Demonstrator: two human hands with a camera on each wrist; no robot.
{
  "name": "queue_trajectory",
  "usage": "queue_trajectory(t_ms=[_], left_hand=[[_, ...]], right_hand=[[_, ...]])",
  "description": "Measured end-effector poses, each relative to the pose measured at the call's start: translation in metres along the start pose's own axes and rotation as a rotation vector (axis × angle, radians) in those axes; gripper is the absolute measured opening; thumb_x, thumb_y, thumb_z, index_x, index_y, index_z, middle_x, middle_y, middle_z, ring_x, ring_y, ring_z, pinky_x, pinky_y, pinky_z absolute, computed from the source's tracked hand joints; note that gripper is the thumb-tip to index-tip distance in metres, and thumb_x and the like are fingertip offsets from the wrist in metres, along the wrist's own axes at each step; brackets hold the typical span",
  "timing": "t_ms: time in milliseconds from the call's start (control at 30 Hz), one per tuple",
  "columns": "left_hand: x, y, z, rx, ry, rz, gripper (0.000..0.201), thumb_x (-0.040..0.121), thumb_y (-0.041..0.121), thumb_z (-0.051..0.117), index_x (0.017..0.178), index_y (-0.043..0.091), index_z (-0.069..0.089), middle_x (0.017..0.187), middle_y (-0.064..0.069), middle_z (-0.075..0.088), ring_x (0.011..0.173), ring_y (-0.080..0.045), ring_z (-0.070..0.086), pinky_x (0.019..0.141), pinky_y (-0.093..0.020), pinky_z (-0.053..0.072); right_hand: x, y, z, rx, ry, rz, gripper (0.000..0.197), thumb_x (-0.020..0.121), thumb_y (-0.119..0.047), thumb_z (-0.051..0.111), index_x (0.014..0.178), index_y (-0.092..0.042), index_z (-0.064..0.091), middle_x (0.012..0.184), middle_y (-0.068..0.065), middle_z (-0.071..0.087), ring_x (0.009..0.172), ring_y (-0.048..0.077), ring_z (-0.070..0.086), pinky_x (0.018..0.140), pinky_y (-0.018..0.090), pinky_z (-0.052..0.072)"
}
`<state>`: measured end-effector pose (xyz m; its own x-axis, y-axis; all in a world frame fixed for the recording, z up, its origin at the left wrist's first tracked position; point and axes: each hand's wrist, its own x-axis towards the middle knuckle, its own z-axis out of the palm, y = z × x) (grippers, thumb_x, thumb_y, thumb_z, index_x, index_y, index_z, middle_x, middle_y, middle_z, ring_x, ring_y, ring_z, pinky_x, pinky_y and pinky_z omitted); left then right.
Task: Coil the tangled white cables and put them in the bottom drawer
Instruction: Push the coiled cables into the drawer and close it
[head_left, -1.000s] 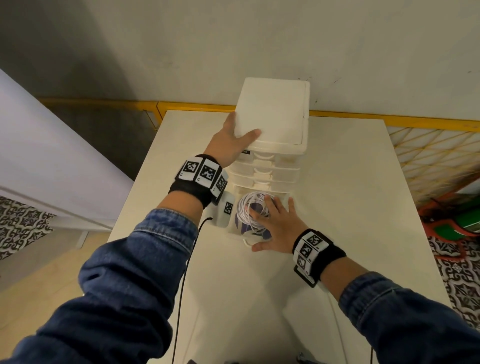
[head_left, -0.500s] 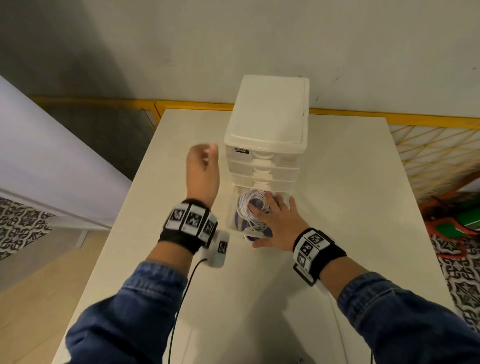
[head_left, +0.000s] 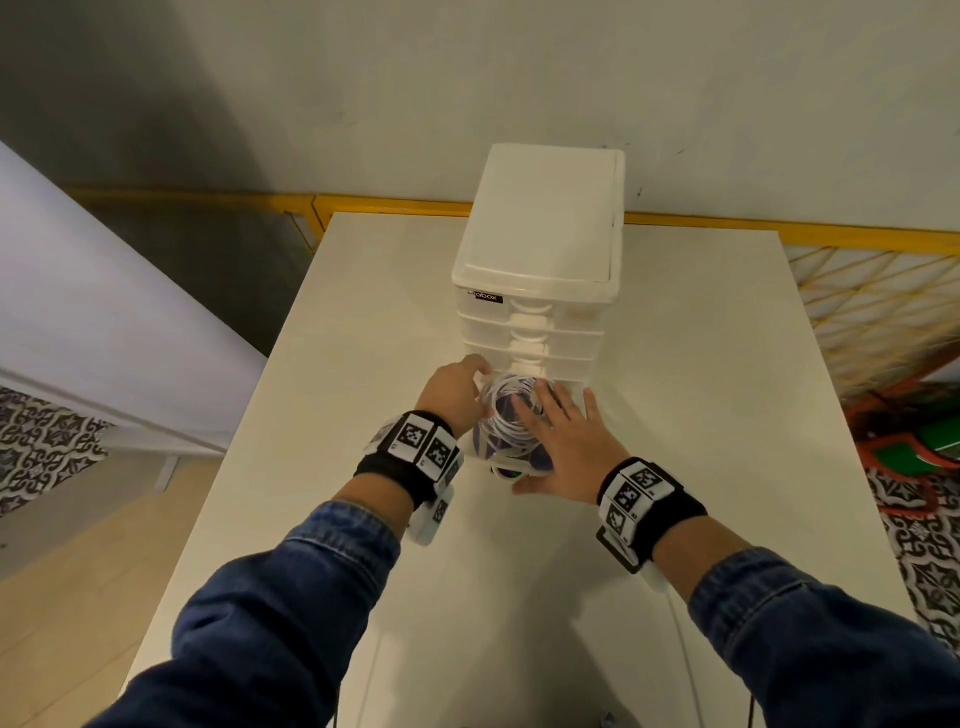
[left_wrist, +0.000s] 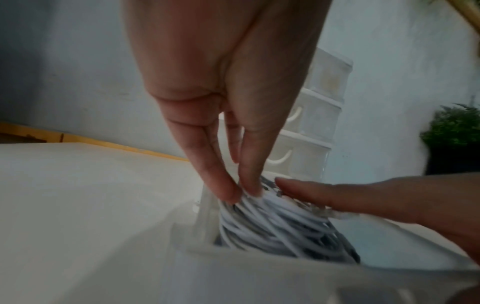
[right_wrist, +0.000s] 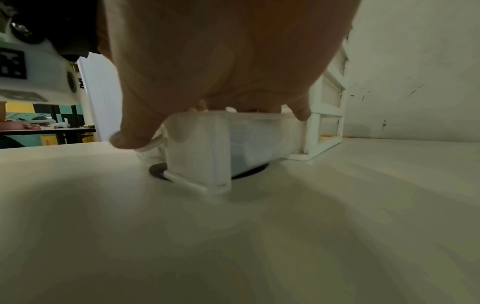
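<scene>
A white drawer unit (head_left: 535, 291) stands at the back of the table, its bottom drawer (head_left: 480, 452) pulled out toward me. The coiled white cables (head_left: 504, 415) lie inside that drawer over something dark. My right hand (head_left: 540, 410) lies flat on the coil, fingers spread. My left hand (head_left: 480, 387) reaches in from the drawer's left side. In the left wrist view its straight fingertips (left_wrist: 232, 195) press the left rim of the cable coil (left_wrist: 272, 222), opposite a right-hand finger (left_wrist: 311, 195). The right wrist view shows the palm over the drawer (right_wrist: 233, 144).
The white table (head_left: 675, 467) has its left edge close to my left arm, with floor below. A yellow rail (head_left: 389, 202) and the wall run behind the unit. Red and green objects (head_left: 924, 447) sit off the right side.
My left hand came off the top of the drawer unit, swung down and now touches the coil at the drawer's left side. My right hand stayed flat on the cables.
</scene>
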<state>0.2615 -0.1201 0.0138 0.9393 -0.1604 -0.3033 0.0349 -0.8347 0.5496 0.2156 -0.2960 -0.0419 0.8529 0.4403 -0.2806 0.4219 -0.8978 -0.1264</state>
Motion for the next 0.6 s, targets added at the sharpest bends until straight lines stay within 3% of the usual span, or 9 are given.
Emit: queue_trajectory(t_ms=[133, 267, 333, 433, 533, 600], left_hand=[[0.000, 0.003, 0.015, 0.303, -0.050, 0.120, 0.039, 0.094, 0.028, 0.046, 0.127, 0.010, 0.055, 0.121, -0.019, 0.057, 0.109, -0.035, 0.058, 0.092, -0.037, 0.045], [0.007, 0.003, 0.025, 0.424, -0.092, 0.093, 0.036, 0.093, 0.016, 0.047, 0.126, 0.002, 0.048, 0.128, -0.020, 0.047, 0.107, -0.034, 0.058, 0.093, -0.036, 0.045], [0.008, 0.005, 0.027, 0.475, -0.096, 0.074, 0.037, 0.090, 0.011, 0.051, 0.125, 0.001, 0.047, 0.130, -0.019, 0.043, 0.111, -0.033, 0.055, 0.093, -0.036, 0.045], [0.010, 0.003, 0.023, 0.448, -0.079, 0.049, 0.038, 0.093, 0.021, 0.040, 0.128, 0.010, 0.051, 0.127, -0.017, 0.041, 0.115, -0.033, 0.046, 0.096, -0.040, 0.044], [0.016, -0.011, 0.013, 0.241, -0.167, 0.043, 0.045, 0.088, 0.032, 0.035, 0.125, 0.021, 0.058, 0.118, -0.017, 0.048, 0.113, -0.032, 0.044, 0.102, -0.040, 0.039], [0.017, -0.020, 0.008, 0.105, -0.190, 0.071, 0.043, 0.088, 0.028, 0.035, 0.115, 0.013, 0.065, 0.102, -0.016, 0.056, 0.101, -0.027, 0.046, 0.095, -0.035, 0.039]], right_hand=[[-0.005, 0.003, 0.006, -0.056, 0.077, -0.015, 0.103, 0.073, -0.080, 0.030, 0.145, -0.020, -0.012, 0.157, 0.013, -0.004, 0.144, 0.028, -0.008, 0.112, 0.055, -0.013], [-0.003, 0.000, 0.005, -0.041, 0.062, -0.091, 0.090, 0.073, -0.077, 0.015, 0.142, -0.028, -0.016, 0.156, 0.012, -0.009, 0.141, 0.030, -0.016, 0.114, 0.054, -0.012], [0.001, -0.002, 0.001, -0.024, 0.036, -0.145, 0.087, 0.073, -0.075, 0.014, 0.144, -0.031, -0.011, 0.155, 0.008, -0.012, 0.141, 0.031, -0.017, 0.115, 0.053, -0.010], [0.010, -0.004, -0.005, -0.002, 0.029, -0.177, 0.088, 0.078, -0.069, 0.033, 0.147, -0.028, -0.002, 0.158, 0.007, -0.002, 0.144, 0.036, -0.006, 0.114, 0.053, -0.007], [0.016, -0.005, -0.007, -0.012, 0.014, -0.172, 0.095, 0.078, -0.064, 0.049, 0.145, -0.031, -0.009, 0.159, 0.004, -0.002, 0.144, 0.035, -0.003, 0.113, 0.055, -0.003], [0.017, -0.005, -0.008, -0.013, 0.003, -0.171, 0.096, 0.076, -0.062, 0.052, 0.145, -0.033, -0.009, 0.159, 0.004, -0.001, 0.144, 0.035, -0.002, 0.113, 0.057, -0.001]])
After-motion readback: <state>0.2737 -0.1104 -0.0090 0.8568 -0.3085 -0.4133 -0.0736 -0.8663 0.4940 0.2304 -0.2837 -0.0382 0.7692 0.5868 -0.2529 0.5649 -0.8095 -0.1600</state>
